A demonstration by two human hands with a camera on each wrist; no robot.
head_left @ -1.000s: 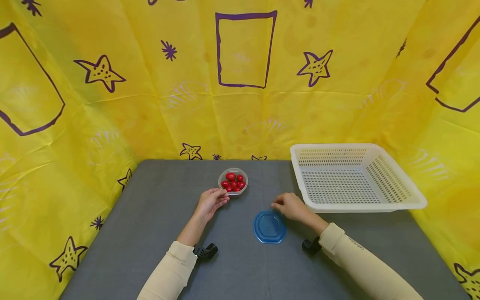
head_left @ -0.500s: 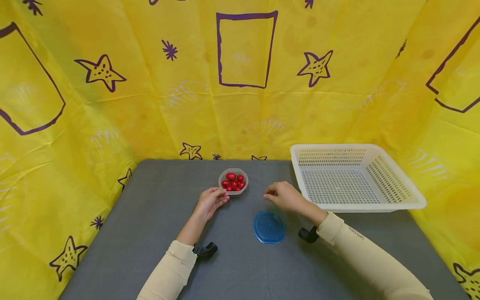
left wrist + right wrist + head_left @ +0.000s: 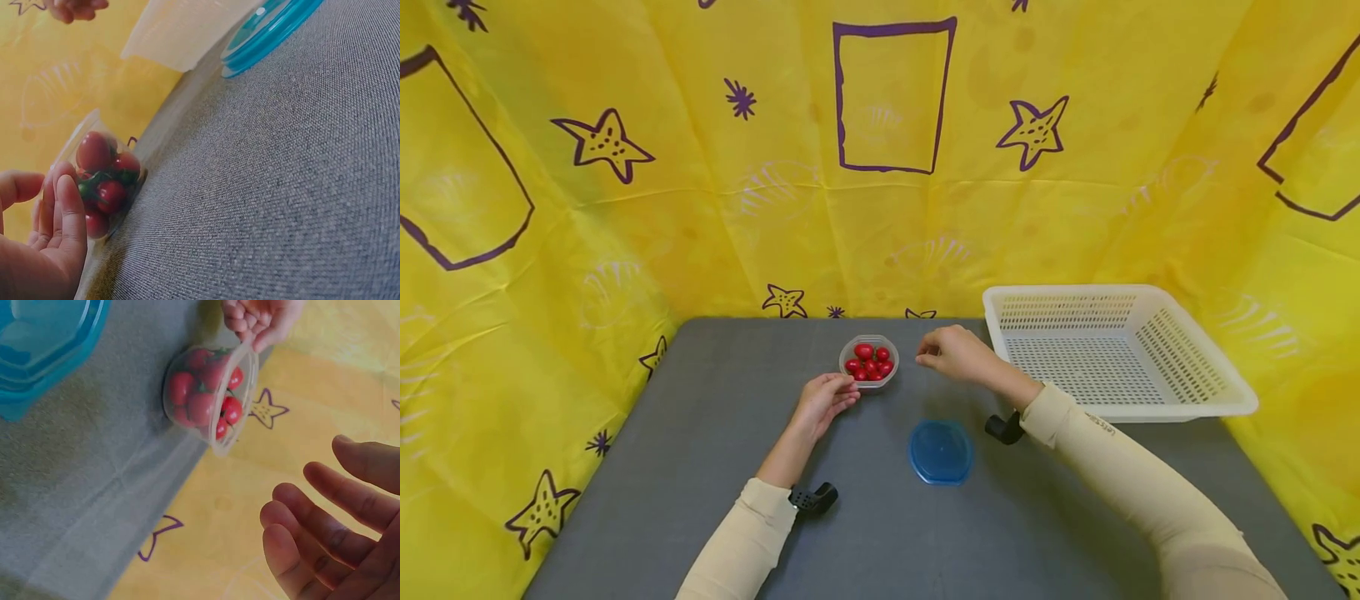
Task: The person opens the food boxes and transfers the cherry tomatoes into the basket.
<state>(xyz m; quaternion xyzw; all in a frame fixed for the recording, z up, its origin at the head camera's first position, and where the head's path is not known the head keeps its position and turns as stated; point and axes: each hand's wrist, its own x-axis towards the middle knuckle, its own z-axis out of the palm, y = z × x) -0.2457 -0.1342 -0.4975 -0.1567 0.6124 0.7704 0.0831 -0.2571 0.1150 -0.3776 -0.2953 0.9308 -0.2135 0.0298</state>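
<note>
as the head view has it, the tub (image 3: 874,384) of tomatoes (image 3: 870,363) stands upright on the bench (image 3: 737,358), just beyond the left hand (image 3: 826,403); right hand (image 3: 953,353) hovers to the tub's right, near but apart. roundish, no clear long axis.

left wrist: left hand nearer, fingers at the tub.

right wrist: left hand pinches its rim; right hand loose-fingered, holding nothing.

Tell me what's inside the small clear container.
Red tomatoes with green stems lie inside the container; upper ones cover those beneath, so the full count can't be seen.
</note>
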